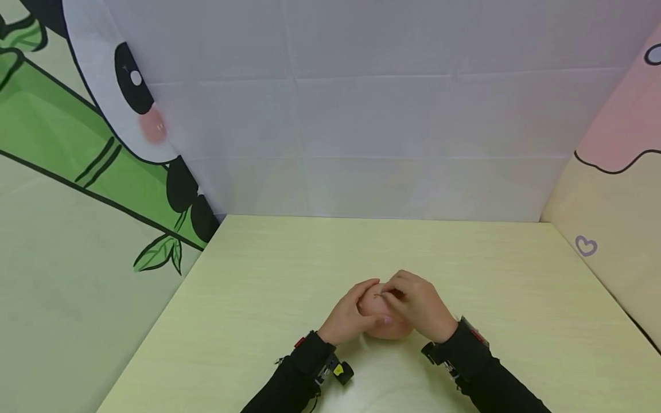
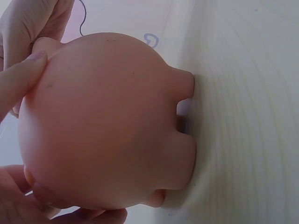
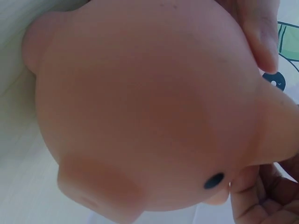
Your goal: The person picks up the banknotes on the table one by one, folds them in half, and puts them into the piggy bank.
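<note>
A pink pig-shaped piggy bank stands on the table, its snout and black eye turned away from the wearer. The left hand steadies it from the left, thumb along the near side and fingers round the far side. Over its top, the right hand has thumb and forefinger pinched together around a small thin thing, too small to make out. Stubby feet of the piggy bank meet the tabletop in the left wrist view.
The pale wooden table spreads around the hands. A white cloth wall rises at its back edge. Printed side walls close in left and right, one with a green and panda pattern, the other with a small heart.
</note>
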`<move>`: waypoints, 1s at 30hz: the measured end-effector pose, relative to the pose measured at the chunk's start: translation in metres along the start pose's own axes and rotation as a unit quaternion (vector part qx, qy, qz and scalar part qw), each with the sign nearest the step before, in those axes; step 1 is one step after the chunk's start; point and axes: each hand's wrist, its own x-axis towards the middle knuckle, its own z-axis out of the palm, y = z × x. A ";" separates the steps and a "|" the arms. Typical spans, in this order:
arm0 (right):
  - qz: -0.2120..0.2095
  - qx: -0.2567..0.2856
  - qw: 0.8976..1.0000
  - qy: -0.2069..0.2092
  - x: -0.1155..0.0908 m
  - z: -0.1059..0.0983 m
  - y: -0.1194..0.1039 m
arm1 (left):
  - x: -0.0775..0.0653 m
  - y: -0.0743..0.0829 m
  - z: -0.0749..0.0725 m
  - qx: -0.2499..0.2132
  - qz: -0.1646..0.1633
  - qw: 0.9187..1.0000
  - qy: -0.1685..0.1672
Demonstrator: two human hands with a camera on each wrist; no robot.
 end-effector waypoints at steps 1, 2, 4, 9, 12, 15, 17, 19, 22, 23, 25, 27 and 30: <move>0.000 -0.004 1.000 -0.001 0.000 0.000 0.000 | 0.000 0.000 0.000 0.001 0.001 1.000 0.000; 0.001 -0.007 1.000 -0.002 0.000 0.001 0.000 | 0.000 0.000 0.000 0.002 0.001 1.000 0.000; 0.001 -0.012 1.000 -0.002 0.000 0.001 -0.001 | 0.001 -0.001 0.000 0.004 0.004 1.000 0.000; -0.008 -0.023 1.000 0.001 -0.001 0.003 0.001 | 0.000 0.000 0.001 0.001 0.002 1.000 0.000; -0.012 -0.026 1.000 0.004 -0.001 0.004 0.001 | 0.000 0.000 0.001 -0.001 -0.001 1.000 0.001; -0.012 -0.027 1.000 0.009 -0.002 0.004 0.001 | 0.000 0.000 0.001 -0.002 -0.003 1.000 0.001; -0.012 -0.029 0.999 0.012 -0.002 0.004 0.001 | 0.000 0.001 0.001 -0.005 -0.004 1.000 0.000; -0.013 -0.030 0.999 0.016 -0.003 0.003 0.001 | 0.000 0.001 0.001 -0.006 -0.004 1.000 0.000; -0.017 -0.032 0.999 0.018 -0.003 0.003 0.001 | 0.000 0.000 0.001 -0.005 -0.004 1.000 0.003; -0.019 -0.031 0.999 0.018 -0.003 0.003 0.001 | 0.000 0.000 0.001 -0.004 -0.004 1.000 0.003; -0.022 -0.032 0.999 0.019 -0.003 0.004 0.001 | 0.000 0.000 0.001 -0.001 -0.003 1.000 0.004; -0.025 -0.032 0.999 0.018 -0.003 0.004 0.001 | 0.000 0.000 0.002 0.002 -0.001 1.000 0.003; -0.030 -0.038 0.999 0.019 -0.004 0.005 0.002 | 0.000 0.000 0.002 0.007 0.001 1.000 0.005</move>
